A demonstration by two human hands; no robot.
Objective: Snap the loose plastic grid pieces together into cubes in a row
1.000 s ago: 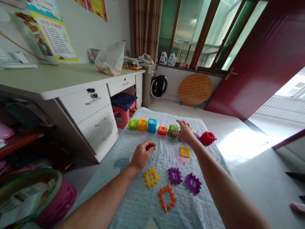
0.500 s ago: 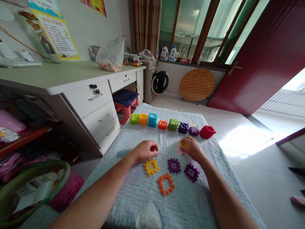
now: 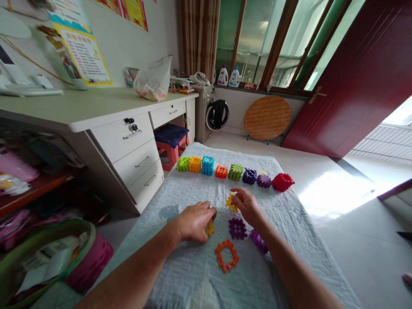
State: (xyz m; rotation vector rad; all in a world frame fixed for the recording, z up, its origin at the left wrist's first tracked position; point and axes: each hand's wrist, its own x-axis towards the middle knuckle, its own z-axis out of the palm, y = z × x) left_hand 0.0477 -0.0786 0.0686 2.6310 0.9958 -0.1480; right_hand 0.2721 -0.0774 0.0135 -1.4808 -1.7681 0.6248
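My left hand is curled over a yellow notched plastic tile, gripping it on the cloth; most of the tile is hidden under the fingers. Between the fingertips of my right hand is a second yellow notched tile, tilted and partly covered. Just below lies a purple window-patterned tile. Another purple tile is partly hidden by my right forearm. Closest to me is an orange open-frame tile, flat on the cloth.
Across the far side of the cloth-covered table runs a row of stacked tiles, including a blue stack and a red stack. A desk stands to the left, with a basket at lower left.
My left hand has moved down over the yellow tile and closed on it. My right hand has come left, bringing its yellow tile along. The camera view has shifted slightly.
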